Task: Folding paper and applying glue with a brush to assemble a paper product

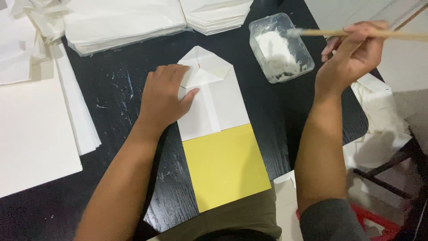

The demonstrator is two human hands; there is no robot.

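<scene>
Pressing white folded paper [209, 89] (yellow sheet [225, 167] beneath).

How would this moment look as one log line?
left hand: pressing folded white paper | right hand: holding stick over paste tub

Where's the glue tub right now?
In the head view, the clear glue tub sits on the black table at upper right, just right of the folded white paper and beneath the stick's tip.

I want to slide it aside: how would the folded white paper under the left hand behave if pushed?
The folded white paper looks thin and light, so it would likely slide easily on the black table. Its top flaps may spring open once the left hand lifts.
</scene>
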